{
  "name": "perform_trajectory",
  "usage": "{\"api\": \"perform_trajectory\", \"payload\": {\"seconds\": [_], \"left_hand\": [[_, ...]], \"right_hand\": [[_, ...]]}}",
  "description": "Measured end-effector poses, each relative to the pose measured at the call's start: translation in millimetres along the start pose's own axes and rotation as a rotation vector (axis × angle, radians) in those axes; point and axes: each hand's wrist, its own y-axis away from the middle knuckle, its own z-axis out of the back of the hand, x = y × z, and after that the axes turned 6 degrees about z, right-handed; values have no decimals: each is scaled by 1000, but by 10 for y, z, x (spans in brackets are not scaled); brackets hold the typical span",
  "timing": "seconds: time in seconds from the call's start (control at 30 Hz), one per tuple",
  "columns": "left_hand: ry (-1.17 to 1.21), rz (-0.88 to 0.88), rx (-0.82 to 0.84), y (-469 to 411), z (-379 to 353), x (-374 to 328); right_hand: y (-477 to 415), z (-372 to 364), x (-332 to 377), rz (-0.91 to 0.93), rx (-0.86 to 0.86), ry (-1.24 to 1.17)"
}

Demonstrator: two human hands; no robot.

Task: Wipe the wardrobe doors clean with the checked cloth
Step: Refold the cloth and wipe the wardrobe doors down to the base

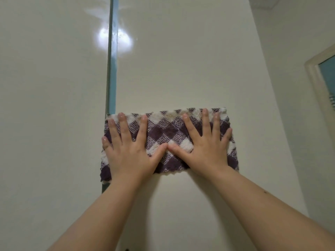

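A purple-and-white checked cloth (166,131) lies flat against the glossy cream right wardrobe door (190,60), its left end over the teal strip. My left hand (128,147) presses on the cloth's left half with fingers spread. On the right half, my right hand (204,144) presses the same way. The two thumbs almost meet at the cloth's middle. The left wardrobe door (50,87) is beside it.
A teal vertical strip (111,69) separates the two doors, with a bright lamp reflection across it up high. To the right stands a cream wall (290,69) and a framed panel with teal glass (326,75).
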Motion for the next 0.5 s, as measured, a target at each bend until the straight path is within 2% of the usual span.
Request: {"api": "perform_trajectory", "payload": {"seconds": [0.33, 0.5], "left_hand": [[-69, -26, -44, -8, 10, -28], [-46, 30, -45, -107, -43, -288]], "right_hand": [[-46, 72, -133, 61, 38, 51], [-245, 174, -424, 99, 31, 69]]}}
